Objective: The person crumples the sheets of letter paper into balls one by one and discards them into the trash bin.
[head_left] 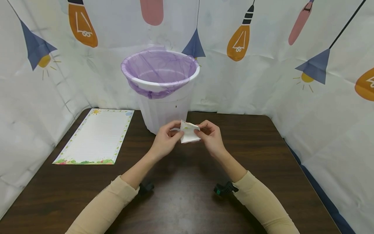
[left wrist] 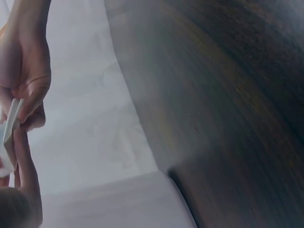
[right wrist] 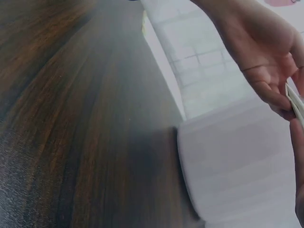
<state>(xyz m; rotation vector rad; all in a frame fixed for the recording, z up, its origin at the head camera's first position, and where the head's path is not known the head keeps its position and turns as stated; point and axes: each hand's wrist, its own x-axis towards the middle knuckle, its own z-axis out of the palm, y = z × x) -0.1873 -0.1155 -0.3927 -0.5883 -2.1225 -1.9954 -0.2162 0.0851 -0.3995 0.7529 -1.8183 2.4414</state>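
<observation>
Between both hands is a small folded piece of white paper [head_left: 189,132] with a faint printed edge, held up over the table in front of the bin. My left hand [head_left: 166,138] pinches its left side between thumb and fingers. On the other side, my right hand [head_left: 212,138] pinches the paper's right edge the same way. From the left wrist view the folded paper [left wrist: 11,130] appears edge-on, in layers. The right wrist view catches only a corner of the paper [right wrist: 295,102] at its right border.
A white bin [head_left: 163,110] lined with a purple bag [head_left: 159,70] stands at the table's back, just behind the hands. A sheet of paper with a decorated border [head_left: 93,136] lies flat at the left. Printed white cloth [head_left: 233,87] surrounds the dark wooden table [head_left: 181,208].
</observation>
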